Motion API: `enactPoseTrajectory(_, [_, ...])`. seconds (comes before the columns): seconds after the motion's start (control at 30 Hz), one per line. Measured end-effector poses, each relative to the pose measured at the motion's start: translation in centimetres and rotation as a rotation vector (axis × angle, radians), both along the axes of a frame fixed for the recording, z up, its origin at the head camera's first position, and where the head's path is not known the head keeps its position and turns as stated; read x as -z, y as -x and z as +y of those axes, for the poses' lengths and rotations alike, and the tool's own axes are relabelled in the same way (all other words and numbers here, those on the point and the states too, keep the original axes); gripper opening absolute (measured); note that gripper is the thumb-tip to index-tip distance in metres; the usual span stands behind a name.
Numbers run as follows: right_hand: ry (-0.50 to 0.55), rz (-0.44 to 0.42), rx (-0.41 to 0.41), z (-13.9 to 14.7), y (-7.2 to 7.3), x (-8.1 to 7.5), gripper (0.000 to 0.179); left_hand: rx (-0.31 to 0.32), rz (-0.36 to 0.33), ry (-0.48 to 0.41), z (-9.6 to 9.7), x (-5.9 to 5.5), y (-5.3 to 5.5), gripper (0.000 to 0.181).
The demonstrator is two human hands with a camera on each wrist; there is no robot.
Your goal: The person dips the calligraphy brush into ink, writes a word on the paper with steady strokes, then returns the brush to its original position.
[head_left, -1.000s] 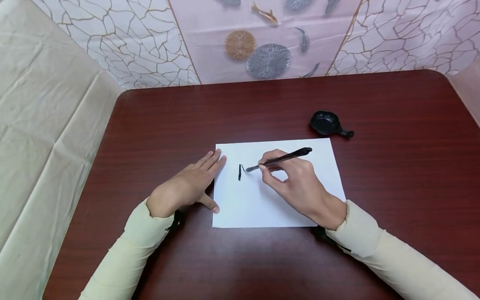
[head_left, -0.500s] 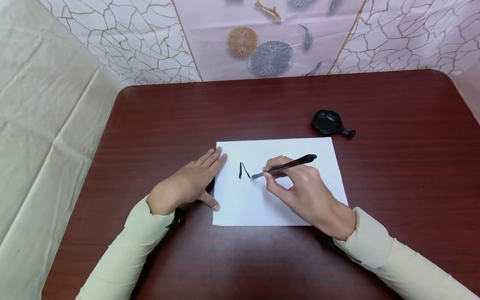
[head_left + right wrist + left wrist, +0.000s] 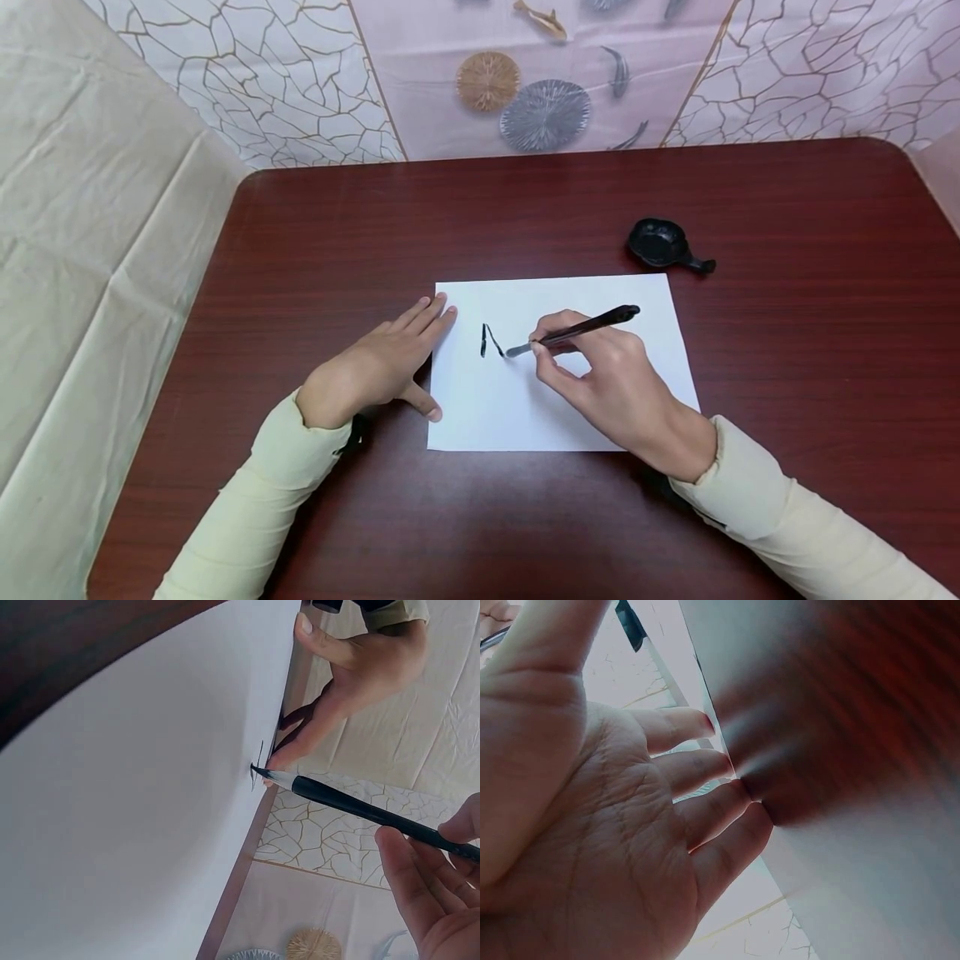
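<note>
A white sheet of paper [image 3: 495, 417] lies on the dark red-brown table. My left hand [image 3: 378, 362] rests along its left edge, fingers straight and spread, fingertips and thumb on the paper; the left wrist view shows the palm [image 3: 622, 832] from below. With thumb and fingers my right hand [image 3: 611, 387] pinches a dark-handled paintbrush [image 3: 585, 327], tilted. The brush's inked tip [image 3: 262, 772] touches the paper at the lower end of a thin slanting black stroke [image 3: 494, 340]. Left of that stroke stands a short, thicker upright one [image 3: 483, 342].
Beyond the paper's upper right corner sits a small black pan-shaped dish [image 3: 658, 242] with a short handle. A patterned cloth [image 3: 427, 83] hangs behind the table's back edge, and a plain pale cloth [image 3: 97, 250] covers the left side.
My right hand has drawn the brush down and to the right, and the slanting stroke has grown longer. Over the last half second it has hardly moved. My left hand has stayed in place.
</note>
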State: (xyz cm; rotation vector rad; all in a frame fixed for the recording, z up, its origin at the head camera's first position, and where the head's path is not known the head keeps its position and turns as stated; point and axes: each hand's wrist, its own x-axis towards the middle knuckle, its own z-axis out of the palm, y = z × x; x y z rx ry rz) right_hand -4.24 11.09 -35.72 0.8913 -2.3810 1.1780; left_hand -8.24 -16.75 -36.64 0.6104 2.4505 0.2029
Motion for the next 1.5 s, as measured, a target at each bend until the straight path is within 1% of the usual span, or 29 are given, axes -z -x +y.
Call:
enactPoseTrajectory(0.2, [0.002, 0.002, 0.008, -0.1, 0.5, 0.0, 0.021, -0.001, 0.006, 0.001, 0.0, 0.1, 0.0, 0.139])
enactPoseTrajectory(0.47, [0.005, -0.020, 0.041, -0.3, 1.9, 0.3, 0.018, 0.000, 0.001, 0.019, 0.1, 0.1, 0.1, 0.139])
enactPoseTrajectory(0.77, [0.007, -0.003, 0.077, -0.4, 3.2, 0.5, 0.014, 0.002, -0.004, 0.026, 0.2, 0.2, 0.2, 0.139])
enactPoseTrajectory(0.97, [0.024, 0.030, 0.086, -0.4, 3.2, 0.2, 0.015, 0.003, -0.003, 0.029, 0.1, 0.2, 0.2, 0.140])
enactPoseTrajectory(1.23, [0.058, 0.086, 0.093, 0.2, 2.7, -1.0, 0.017, 0.000, -0.002, 0.020, 0.1, 0.1, 0.2, 0.140])
enactPoseTrajectory(1.37, [0.059, 0.093, 0.094, 0.5, 2.5, -1.3, 0.016, -0.004, -0.005, 0.025, 0.2, 0.1, 0.2, 0.139])
enactPoseTrajectory(1.5, [0.064, 0.093, 0.085, 0.7, 2.4, -1.2, 0.018, -0.003, -0.006, 0.028, 0.2, 0.0, 0.1, 0.139])
